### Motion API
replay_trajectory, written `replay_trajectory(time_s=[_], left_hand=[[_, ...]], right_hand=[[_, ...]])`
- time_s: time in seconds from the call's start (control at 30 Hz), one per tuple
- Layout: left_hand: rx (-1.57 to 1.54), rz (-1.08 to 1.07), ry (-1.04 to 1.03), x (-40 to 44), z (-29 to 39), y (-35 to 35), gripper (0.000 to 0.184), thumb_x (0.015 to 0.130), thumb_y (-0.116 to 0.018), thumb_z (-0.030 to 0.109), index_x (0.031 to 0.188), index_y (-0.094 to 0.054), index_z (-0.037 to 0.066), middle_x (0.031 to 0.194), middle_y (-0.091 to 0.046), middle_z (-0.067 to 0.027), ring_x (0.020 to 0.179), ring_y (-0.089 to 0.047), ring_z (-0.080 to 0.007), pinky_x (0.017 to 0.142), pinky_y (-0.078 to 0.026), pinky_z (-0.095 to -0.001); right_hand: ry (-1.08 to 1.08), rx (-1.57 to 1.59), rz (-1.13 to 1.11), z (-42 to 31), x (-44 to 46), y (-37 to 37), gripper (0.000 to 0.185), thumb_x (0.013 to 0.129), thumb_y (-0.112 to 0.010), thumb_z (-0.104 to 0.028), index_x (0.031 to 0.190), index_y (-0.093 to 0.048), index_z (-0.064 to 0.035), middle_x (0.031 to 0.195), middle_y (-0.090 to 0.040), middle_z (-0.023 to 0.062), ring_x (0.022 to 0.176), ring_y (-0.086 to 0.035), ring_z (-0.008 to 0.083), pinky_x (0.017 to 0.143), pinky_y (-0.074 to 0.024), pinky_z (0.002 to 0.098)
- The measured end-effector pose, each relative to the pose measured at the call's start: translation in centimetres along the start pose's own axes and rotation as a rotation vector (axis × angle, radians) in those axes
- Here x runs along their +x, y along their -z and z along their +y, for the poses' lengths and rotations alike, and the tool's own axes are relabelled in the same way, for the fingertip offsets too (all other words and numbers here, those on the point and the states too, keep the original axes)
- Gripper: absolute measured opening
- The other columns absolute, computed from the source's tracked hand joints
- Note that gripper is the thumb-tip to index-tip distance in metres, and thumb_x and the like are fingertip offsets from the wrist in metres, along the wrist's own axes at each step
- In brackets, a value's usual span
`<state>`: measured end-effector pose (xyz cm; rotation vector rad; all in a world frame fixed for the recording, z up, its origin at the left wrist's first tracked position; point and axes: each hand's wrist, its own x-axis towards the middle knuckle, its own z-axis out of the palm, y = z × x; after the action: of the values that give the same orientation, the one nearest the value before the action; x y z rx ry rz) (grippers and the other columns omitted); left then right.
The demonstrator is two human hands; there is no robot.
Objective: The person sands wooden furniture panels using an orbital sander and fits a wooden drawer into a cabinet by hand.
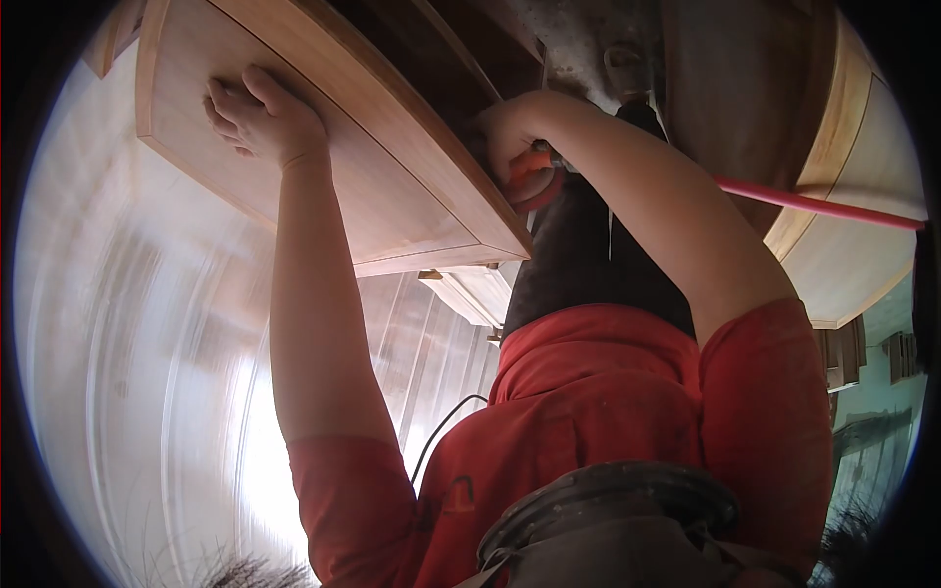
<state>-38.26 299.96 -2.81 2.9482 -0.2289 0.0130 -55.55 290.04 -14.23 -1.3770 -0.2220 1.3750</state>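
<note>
My left hand point(263, 120) rests on the face of a pale wooden panel point(363, 186) framed with darker wood strips. Its fingers are slightly bent and apart, with nothing held in them. At the panel's inner edge, my right hand point(512, 129) is wrapped round an orange-red tool with a rounded head point(534, 184), which looks like a hand sander. Part of the tool and the fingers around it are hidden by the panel edge and shadow.
A red hose point(823, 202) runs across the right side. Another curved wooden piece point(833, 167) stands at the right. Below the panel are more pale wooden parts point(470, 292). A dark round-rimmed item point(608, 490) hangs in front of my chest.
</note>
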Motion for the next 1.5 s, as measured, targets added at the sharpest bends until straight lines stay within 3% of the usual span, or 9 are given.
replay_trajectory(time_s=[0.2, 0.33, 0.5, 0.57, 0.67, 0.87, 1.1, 1.23, 1.5], left_hand=[[-0.002, 0.007, -0.007, -0.2, -0.6, 0.0, 0.068, 0.094, -0.037, 0.055, 0.144, -0.034, 0.009, 0.153, -0.021, -0.0153, 0.139, -0.022, -0.0325, 0.110, -0.018, -0.0499], [0.004, 0.014, 0.002, -0.2, -0.3, 0.0, 0.067, 0.094, -0.038, 0.055, 0.143, -0.035, 0.010, 0.153, -0.022, -0.0162, 0.140, -0.020, -0.0323, 0.110, -0.016, -0.0507], [0.001, 0.039, -0.003, -0.1, -0.2, 0.0, 0.066, 0.093, -0.041, 0.054, 0.143, -0.036, 0.011, 0.152, -0.024, -0.0163, 0.140, -0.020, -0.0325, 0.110, -0.016, -0.0526], [0.007, 0.044, -0.009, 0.0, -0.5, 0.0, 0.066, 0.093, -0.042, 0.054, 0.143, -0.036, 0.011, 0.152, -0.025, -0.0161, 0.140, -0.021, -0.0324, 0.109, -0.016, -0.0533], [0.006, 0.079, -0.038, 0.1, -1.2, -0.5, 0.067, 0.092, -0.041, 0.058, 0.143, -0.037, 0.015, 0.152, -0.025, -0.0111, 0.139, -0.022, -0.0305, 0.109, -0.016, -0.0547], [0.083, 0.115, -0.053, 0.1, -0.5, -0.3, 0.062, 0.094, -0.045, 0.051, 0.143, -0.037, 0.014, 0.151, -0.030, -0.0151, 0.140, -0.024, -0.0308, 0.108, -0.019, -0.0566], [0.164, -0.026, 0.048, 0.7, 0.1, 1.2, 0.065, 0.095, -0.041, 0.053, 0.148, -0.030, 0.016, 0.155, -0.022, -0.0117, 0.144, -0.017, -0.0294, 0.110, -0.018, -0.0603], [0.230, -0.101, 0.077, 1.2, -0.8, 0.9, 0.070, 0.095, -0.036, 0.058, 0.151, -0.023, 0.019, 0.158, -0.017, -0.0060, 0.145, -0.016, -0.0279, 0.109, -0.019, -0.0601], [0.163, -0.015, 0.072, 0.3, -0.4, 1.4, 0.064, 0.094, -0.043, 0.049, 0.149, -0.028, 0.020, 0.159, -0.016, -0.0063, 0.146, -0.014, -0.0282, 0.109, -0.016, -0.0625]], right_hand=[[-0.046, -0.026, -0.102, 1.0, -3.5, 1.4, 0.067, 0.051, -0.080, -0.016, 0.115, -0.060, -0.0090, 0.103, -0.067, 0.0136, 0.098, -0.064, 0.0288, 0.078, -0.0522, 0.0389], [-0.288, -0.377, 0.247, -0.4, -10.7, 2.4, 0.059, 0.053, -0.074, -0.016, 0.110, -0.060, -0.0144, 0.087, -0.067, 0.0112, 0.087, -0.067, 0.0302, 0.074, -0.0536, 0.0407], [-0.039, -0.362, 1.144, -2.6, -17.4, 3.6, 0.050, 0.064, -0.071, -0.016, 0.113, -0.058, -0.0152, 0.090, -0.066, 0.0120, 0.077, -0.067, 0.0320, 0.069, -0.0546, 0.0409], [-0.148, -0.289, 0.999, -7.8, -22.6, 4.0, 0.046, 0.071, -0.068, -0.028, 0.115, -0.059, -0.0152, 0.104, -0.063, 0.0119, 0.094, -0.062, 0.0321, 0.081, -0.0491, 0.0454], [-0.050, -0.369, 1.344, -8.5, -24.1, 0.6, 0.050, 0.069, -0.068, -0.015, 0.117, -0.056, -0.0159, 0.097, -0.064, 0.0150, 0.084, -0.068, 0.0321, 0.069, -0.0558, 0.0425], [-0.012, -0.377, 1.402, -9.3, -28.2, -6.9, 0.062, 0.065, -0.077, -0.017, 0.121, -0.051, -0.0155, 0.111, -0.057, 0.0111, 0.083, -0.067, 0.0303, 0.061, -0.0562, 0.0420], [-0.161, -0.210, 1.314, -8.2, -32.8, -14.9, 0.038, 0.082, -0.061, -0.028, 0.117, -0.055, -0.0153, 0.108, -0.056, 0.0146, 0.081, -0.065, 0.0360, 0.064, -0.0542, 0.0453], [-0.380, -0.113, 0.996, -8.8, -37.1, -17.5, 0.065, 0.062, -0.072, -0.026, 0.124, -0.053, -0.0189, 0.109, -0.058, 0.0136, 0.098, -0.062, 0.0343, 0.081, -0.0504, 0.0471], [-0.371, -0.035, 1.192, -8.2, -41.3, -20.5, 0.062, 0.055, -0.078, -0.027, 0.112, -0.057, -0.0166, 0.104, -0.064, 0.0125, 0.097, -0.062, 0.0339, 0.083, -0.0492, 0.0435]])
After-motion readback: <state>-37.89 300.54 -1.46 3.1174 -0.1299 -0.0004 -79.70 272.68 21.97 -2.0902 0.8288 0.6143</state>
